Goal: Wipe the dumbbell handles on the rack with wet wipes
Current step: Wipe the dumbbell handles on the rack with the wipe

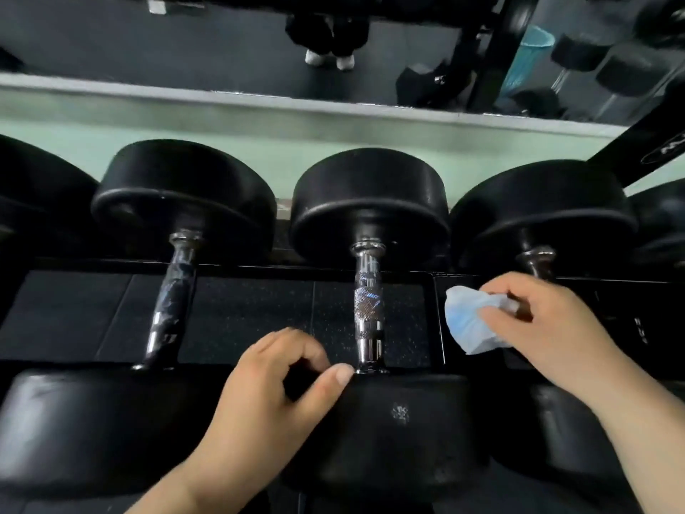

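The right hand [548,328] pinches the soft, light wet wipe [469,322] at the right dumbbell's handle [536,262] on the rack [259,269]. The left hand [267,395], loosely curled and holding nothing, rests on the heavy middle dumbbell [400,432]. I think the wipe should wrap the stiff handle.

right dumbbell handle [536,259]: mostly hidden behind wet wipe [470,320] and right hand [548,328]
leftmost dumbbell [33,202]: cut by left edge
near-head marking [400,413]: too blurred to read

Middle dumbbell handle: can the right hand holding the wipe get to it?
Probably yes. Nothing lies between the right hand with its wipe and the middle handle; the left hand sits lower.
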Available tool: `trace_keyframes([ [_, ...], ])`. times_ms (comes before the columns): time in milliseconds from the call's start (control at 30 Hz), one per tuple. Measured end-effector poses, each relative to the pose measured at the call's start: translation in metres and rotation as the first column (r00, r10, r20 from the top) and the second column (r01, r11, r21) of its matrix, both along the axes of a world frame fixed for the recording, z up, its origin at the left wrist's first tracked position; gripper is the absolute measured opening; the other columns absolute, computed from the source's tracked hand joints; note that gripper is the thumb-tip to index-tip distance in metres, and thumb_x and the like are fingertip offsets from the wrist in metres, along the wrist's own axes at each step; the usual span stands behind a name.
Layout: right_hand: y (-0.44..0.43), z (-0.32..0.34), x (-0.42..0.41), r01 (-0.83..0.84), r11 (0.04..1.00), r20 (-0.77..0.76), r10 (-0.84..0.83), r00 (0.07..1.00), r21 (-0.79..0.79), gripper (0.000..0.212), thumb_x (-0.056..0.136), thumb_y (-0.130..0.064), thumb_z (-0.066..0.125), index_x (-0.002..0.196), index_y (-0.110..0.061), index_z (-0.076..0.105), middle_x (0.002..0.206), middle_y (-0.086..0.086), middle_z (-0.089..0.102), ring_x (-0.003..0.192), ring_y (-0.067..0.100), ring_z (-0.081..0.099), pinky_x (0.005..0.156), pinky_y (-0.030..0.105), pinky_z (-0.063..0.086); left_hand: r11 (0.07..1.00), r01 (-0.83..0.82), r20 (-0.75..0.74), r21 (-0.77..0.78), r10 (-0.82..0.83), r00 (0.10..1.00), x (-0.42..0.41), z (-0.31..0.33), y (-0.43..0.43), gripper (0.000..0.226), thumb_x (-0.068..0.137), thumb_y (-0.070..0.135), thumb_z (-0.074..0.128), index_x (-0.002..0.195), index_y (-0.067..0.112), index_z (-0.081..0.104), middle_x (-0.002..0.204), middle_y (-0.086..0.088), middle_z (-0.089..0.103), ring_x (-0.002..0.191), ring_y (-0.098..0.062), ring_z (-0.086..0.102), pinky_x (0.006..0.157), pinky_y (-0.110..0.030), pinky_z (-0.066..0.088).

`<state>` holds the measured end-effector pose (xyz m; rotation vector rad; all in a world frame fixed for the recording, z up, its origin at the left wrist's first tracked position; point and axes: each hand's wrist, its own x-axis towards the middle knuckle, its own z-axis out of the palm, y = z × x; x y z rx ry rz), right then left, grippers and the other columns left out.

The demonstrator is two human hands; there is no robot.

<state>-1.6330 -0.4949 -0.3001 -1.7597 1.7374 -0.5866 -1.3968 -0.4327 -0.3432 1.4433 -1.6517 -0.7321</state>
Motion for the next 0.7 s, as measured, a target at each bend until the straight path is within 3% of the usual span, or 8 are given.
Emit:
trace_keyframes([
  [133,0.001,0.002,0.004,-0.018,0.999,-0.053,0.016,0.998,-0.037,0.023,0.079,-0.008,0.057,0.068,-0.028,0.057,0.069,-0.028,0.058,0.058,-0.009,0.05,0.054,0.004,0.037,0.994,-0.048,-0.167,-0.101,0.03,0.986,-0.003,-0.013,-0.002,0.024,0.071,0.049,0.056,0.065,0.028,0.049,0.067,0.01,0.054,0.06,-0.001,0.048,0.059,-0.008,0.036],
  [233,-0.001,0.007,0.007,0.012,1.0,-0.037,-0.012,0.999,-0.004,0.028,0.079,-0.004,0.057,0.065,-0.028,0.056,0.058,-0.03,0.056,0.054,-0.009,0.05,0.051,0.004,0.036,0.995,-0.048,-0.199,-0.088,0.029,0.98,-0.003,-0.012,-0.003,0.019,0.068,0.042,0.058,0.064,0.025,0.049,0.067,0.007,0.054,0.059,-0.001,0.048,0.058,-0.008,0.036],
  [333,-0.004,0.01,0.015,0.063,0.998,-0.025,-0.063,0.998,-0.009,0.028,0.078,-0.002,0.058,0.064,-0.026,0.055,0.05,-0.019,0.056,0.05,-0.009,0.049,0.048,0.003,0.035,0.996,-0.048,-0.253,-0.082,0.025,0.967,-0.003,-0.015,-0.003,0.019,0.067,0.043,0.059,0.064,0.027,0.05,0.066,0.007,0.054,0.059,-0.002,0.047,0.059,-0.01,0.037],
  [400,-0.011,0.011,0.023,0.096,0.992,-0.043,-0.1,0.994,-0.079,0.029,0.078,-0.002,0.058,0.063,-0.026,0.054,0.052,-0.009,0.054,0.052,-0.011,0.048,0.05,0.002,0.035,0.994,-0.052,-0.269,-0.095,0.025,0.963,-0.004,-0.018,-0.003,0.018,0.067,0.044,0.06,0.064,0.029,0.05,0.067,0.008,0.054,0.06,-0.002,0.048,0.059,-0.008,0.036],
  [467,-0.021,0.009,0.036,0.099,0.977,-0.054,-0.11,0.992,-0.189,0.028,0.078,-0.002,0.057,0.063,-0.025,0.052,0.061,-0.011,0.052,0.056,-0.013,0.048,0.054,0.001,0.035,0.993,-0.058,-0.264,-0.101,0.029,0.964,-0.004,-0.018,-0.003,0.016,0.066,0.043,0.059,0.065,0.03,0.051,0.068,0.008,0.054,0.061,0.0,0.049,0.06,-0.005,0.036],
  [567,-0.033,0.004,0.065,-0.065,0.936,-0.159,0.01,0.987,-0.345,0.013,0.079,-0.002,0.055,0.071,-0.011,0.059,0.07,-0.008,0.05,0.065,0.001,0.046,0.062,0.01,0.036,0.993,-0.057,-0.264,-0.099,0.029,0.964,-0.004,-0.015,-0.003,0.014,0.066,0.044,0.059,0.066,0.031,0.052,0.068,0.008,0.055,0.061,0.001,0.049,0.06,-0.004,0.036],
  [633,-0.041,-0.004,0.082,-0.254,0.908,-0.33,0.141,0.934,-0.332,0.01,0.081,-0.004,0.053,0.082,-0.008,0.063,0.083,-0.001,0.053,0.072,0.016,0.051,0.065,0.024,0.038,0.993,-0.05,-0.26,-0.105,0.022,0.965,-0.004,-0.015,-0.004,0.014,0.067,0.044,0.059,0.066,0.031,0.052,0.068,0.008,0.054,0.06,0.002,0.048,0.06,-0.005,0.035],
  [700,-0.049,-0.012,0.089,-0.357,0.881,-0.422,0.209,0.882,-0.31,0.017,0.082,-0.004,0.05,0.091,-0.006,0.065,0.096,0.006,0.058,0.077,0.025,0.056,0.063,0.022,0.036,0.993,-0.047,-0.259,-0.104,0.019,0.966,-0.004,-0.016,-0.004,0.015,0.067,0.044,0.058,0.066,0.031,0.051,0.069,0.008,0.055,0.06,0.001,0.048,0.059,-0.005,0.035],
])
